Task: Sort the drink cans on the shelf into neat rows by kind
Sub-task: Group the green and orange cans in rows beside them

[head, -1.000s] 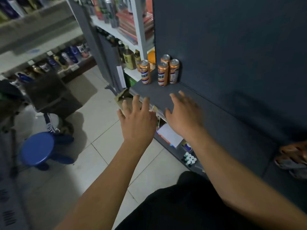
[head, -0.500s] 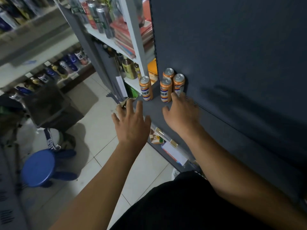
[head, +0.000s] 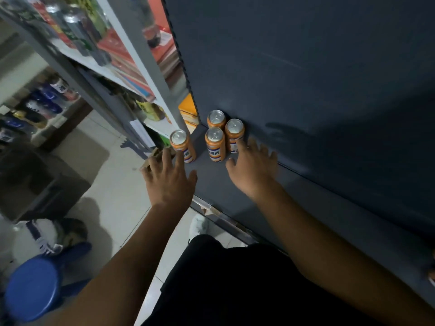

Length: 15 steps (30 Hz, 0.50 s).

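Observation:
Several orange drink cans stand upright at the far left end of a dark grey shelf. One can stands alone near the front edge. A cluster of three cans stands against the back panel. My left hand is open, fingers spread, its fingertips at the base of the lone can. My right hand is open too, with its index fingertip touching the rightmost can of the cluster. Neither hand holds anything.
A dark back panel rises behind the shelf. To the left stands a white rack with bottles, cans and red packs. On the tiled floor are a blue stool, a dark box and a white shoe.
Both hands have moved forward along the shelf to the cans. The left fingertips now reach the lone can and the right index finger touches the cluster.

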Motion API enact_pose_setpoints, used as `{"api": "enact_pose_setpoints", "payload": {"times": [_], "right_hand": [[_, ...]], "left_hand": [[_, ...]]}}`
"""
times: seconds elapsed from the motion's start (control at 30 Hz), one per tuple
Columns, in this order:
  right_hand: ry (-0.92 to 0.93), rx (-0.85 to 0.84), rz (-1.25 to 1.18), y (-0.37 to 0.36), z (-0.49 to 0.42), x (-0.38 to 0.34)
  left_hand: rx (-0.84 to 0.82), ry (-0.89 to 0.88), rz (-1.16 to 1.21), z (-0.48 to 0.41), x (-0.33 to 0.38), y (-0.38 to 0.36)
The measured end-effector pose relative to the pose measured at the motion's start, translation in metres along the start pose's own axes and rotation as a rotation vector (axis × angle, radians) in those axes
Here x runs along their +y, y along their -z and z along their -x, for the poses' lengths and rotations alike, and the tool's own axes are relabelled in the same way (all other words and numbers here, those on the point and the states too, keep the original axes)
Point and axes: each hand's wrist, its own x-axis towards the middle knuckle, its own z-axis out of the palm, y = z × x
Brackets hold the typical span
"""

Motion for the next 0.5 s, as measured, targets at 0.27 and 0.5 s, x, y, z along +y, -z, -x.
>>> {"api": "enact_pose_setpoints", "payload": {"times": [0.27,0.5], "right_hand": [[-0.184,-0.102,-0.321,-0.040,-0.044,-0.035],[-0.689,0.193,-0.978,-0.094,-0.066,-0.090]], "left_hand": [[-0.071,-0.242,0.035,-0.094,-0.035,-0.033],[-0.269,-0.157,0.421,-0.141,-0.074,-0.074]]}}
